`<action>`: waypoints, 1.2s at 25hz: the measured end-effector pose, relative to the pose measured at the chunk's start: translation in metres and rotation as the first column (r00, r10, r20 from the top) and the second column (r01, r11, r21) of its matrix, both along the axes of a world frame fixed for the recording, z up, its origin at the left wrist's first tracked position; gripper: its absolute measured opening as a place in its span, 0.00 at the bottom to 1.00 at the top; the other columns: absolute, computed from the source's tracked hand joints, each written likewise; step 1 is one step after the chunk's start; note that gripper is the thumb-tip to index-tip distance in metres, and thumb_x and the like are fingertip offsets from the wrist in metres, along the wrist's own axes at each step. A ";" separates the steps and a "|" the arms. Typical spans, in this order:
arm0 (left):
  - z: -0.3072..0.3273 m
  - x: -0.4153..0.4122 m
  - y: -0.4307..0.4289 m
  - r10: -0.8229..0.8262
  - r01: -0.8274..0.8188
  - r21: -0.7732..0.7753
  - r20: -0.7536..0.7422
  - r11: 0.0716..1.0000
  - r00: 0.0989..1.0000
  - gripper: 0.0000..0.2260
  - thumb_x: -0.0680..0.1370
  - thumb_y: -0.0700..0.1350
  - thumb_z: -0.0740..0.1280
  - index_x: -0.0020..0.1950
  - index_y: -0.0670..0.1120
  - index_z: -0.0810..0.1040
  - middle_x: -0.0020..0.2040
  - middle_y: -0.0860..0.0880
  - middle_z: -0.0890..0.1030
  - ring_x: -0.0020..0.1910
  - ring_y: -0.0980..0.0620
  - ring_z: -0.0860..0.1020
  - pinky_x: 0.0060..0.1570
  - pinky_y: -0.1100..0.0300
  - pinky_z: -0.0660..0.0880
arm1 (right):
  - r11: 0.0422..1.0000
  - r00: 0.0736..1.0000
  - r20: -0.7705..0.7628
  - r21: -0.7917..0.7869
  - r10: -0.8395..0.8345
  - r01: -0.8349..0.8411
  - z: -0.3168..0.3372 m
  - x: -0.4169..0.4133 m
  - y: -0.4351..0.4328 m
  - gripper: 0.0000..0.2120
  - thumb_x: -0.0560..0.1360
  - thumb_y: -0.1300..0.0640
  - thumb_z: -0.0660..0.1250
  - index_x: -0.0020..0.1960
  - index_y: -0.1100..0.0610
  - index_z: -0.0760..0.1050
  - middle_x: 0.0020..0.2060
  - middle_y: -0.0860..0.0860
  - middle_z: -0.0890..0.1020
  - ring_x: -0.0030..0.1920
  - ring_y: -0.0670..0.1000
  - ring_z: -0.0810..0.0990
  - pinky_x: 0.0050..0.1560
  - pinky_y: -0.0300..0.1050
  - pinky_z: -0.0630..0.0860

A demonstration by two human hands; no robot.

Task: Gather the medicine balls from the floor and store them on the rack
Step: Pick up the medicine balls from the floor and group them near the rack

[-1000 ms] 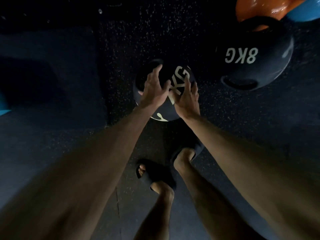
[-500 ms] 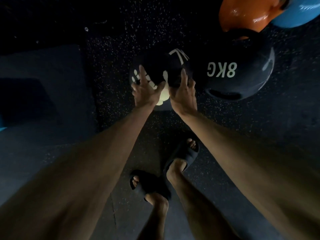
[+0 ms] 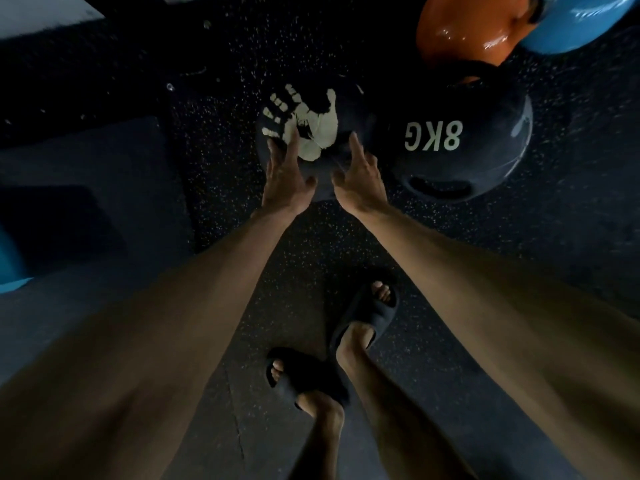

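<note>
Barely begun, I'd say; the handprint ball (image 3: 313, 131) sits on the floor (image 3: 311, 244) against the 8KG ball (image 3: 450, 143), left hand (image 3: 285, 174) and right hand (image 3: 360, 180) pressing it with loose, outstretched fingers, gripping nothing; orange ball (image 3: 464, 32) and blue ball (image 3: 571, 22) lie beyond; no rack in sight.

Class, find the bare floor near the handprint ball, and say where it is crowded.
Bare: speckled floor left of the handprint ball, and the patch between that ball and the sandals. Crowded: its right, where the 8KG ball, orange object and blue object bunch together.
</note>
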State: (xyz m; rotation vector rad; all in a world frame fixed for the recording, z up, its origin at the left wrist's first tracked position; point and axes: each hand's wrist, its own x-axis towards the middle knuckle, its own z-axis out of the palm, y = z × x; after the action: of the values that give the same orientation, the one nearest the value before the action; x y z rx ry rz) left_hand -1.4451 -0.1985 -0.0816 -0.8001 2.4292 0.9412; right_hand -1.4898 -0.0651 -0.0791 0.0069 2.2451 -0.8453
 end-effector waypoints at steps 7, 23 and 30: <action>0.020 -0.001 0.013 -0.031 0.034 -0.156 0.021 0.987 0.999 0.36 0.78 0.44 0.70 0.81 0.50 0.54 0.78 0.38 0.60 0.74 0.38 0.65 0.68 0.43 0.71 | 1.000 1.000 0.027 0.006 -0.014 0.014 0.015 0.008 0.025 0.33 0.82 0.53 0.63 0.82 0.46 0.50 0.72 0.60 0.67 0.69 0.60 0.71 0.65 0.59 0.75; 0.319 0.076 0.119 -0.714 0.785 -0.040 0.389 0.618 0.582 0.16 0.83 0.49 0.60 0.70 0.46 0.70 0.66 0.43 0.76 0.62 0.43 0.77 0.54 0.49 0.75 | 0.943 0.971 0.212 0.287 0.108 -0.168 0.309 0.178 0.149 0.15 0.84 0.53 0.56 0.68 0.56 0.71 0.59 0.56 0.79 0.58 0.58 0.79 0.59 0.57 0.76; 0.431 0.200 0.170 -0.909 0.960 0.008 0.322 0.281 0.263 0.16 0.83 0.50 0.61 0.69 0.46 0.71 0.62 0.43 0.78 0.59 0.43 0.79 0.50 0.50 0.76 | 0.896 0.924 0.096 0.301 -0.370 0.328 0.434 0.341 0.183 0.12 0.84 0.54 0.57 0.63 0.59 0.72 0.57 0.60 0.81 0.56 0.62 0.81 0.45 0.50 0.73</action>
State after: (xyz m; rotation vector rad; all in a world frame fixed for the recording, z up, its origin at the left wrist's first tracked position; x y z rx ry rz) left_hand -1.2448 -0.0288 0.3496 0.5563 2.1316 0.0580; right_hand -1.1490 0.1178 0.3549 0.6070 2.2310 -0.6724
